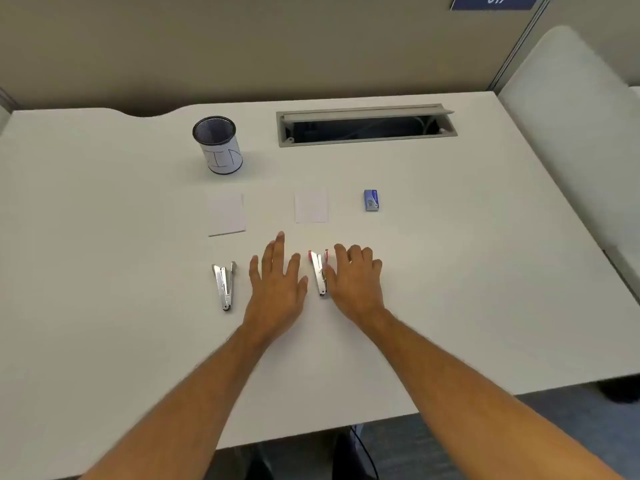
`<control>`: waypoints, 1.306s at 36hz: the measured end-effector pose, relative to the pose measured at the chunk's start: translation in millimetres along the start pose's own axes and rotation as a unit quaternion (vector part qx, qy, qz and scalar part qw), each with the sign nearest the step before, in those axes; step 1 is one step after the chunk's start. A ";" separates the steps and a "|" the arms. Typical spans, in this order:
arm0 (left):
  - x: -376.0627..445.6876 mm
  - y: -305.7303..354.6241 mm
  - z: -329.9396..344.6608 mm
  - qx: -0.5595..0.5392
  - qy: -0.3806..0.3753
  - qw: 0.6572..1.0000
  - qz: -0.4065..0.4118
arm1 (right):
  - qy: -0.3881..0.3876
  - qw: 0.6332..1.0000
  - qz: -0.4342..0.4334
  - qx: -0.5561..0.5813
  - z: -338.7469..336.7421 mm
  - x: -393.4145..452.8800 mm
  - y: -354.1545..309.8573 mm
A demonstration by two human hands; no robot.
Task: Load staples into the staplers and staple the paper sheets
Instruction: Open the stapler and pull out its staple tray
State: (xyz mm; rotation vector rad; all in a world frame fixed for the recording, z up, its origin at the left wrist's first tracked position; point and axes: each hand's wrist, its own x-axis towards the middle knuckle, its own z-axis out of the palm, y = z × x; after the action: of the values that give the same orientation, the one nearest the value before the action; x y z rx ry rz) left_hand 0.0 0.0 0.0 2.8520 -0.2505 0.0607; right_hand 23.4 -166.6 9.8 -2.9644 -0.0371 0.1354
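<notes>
While both forearms reach out over the white desk, the left hand lies flat with its fingers straight and spread, holding nothing, in the gap between the two staplers. The right hand sits just right of the red stapler, its fingers loosely bent and its thumb side against the stapler's body; whether it actually grips the stapler or only touches it I cannot tell. That red stapler lies opened in a narrow V, its hinge toward the person. The grey stapler lies to the left of the left hand, opened the same way, apart from both hands.

Beyond the hands, two small stacks of white paper lie on the desk: the left paper stack straight past the grey stapler, the right paper stack past the red one. To the right of these lies a small blue staple box, untouched and well clear of the hands. Farther back stands a black mesh pen cup wrapped in a white handwritten label, and beside it an open cable hatch is set into the desk. A beige partition rises behind the desk, with a white chair back at the right.
</notes>
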 end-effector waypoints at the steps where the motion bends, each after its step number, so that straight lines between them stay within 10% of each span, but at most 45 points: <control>1: 2.0 1.1 0.5 -0.003 -0.005 1.000 -0.001 | -0.009 1.000 0.005 0.008 -1.1 0.1 0.0; 37: 39.4 3.1 7.0 -0.194 -0.164 0.966 0.041 | -0.083 0.982 0.053 0.161 -12.7 8.6 -5.1; 47: 32.8 8.1 4.7 -0.224 -0.135 0.964 0.040 | -0.052 0.863 0.190 0.465 -15.1 7.8 -9.0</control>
State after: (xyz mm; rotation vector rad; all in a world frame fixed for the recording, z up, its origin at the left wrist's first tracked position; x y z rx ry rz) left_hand 30.9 -14.4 -0.2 2.3916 -0.3809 -0.3302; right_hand 32.4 -160.0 25.4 -1.9551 0.4666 0.2704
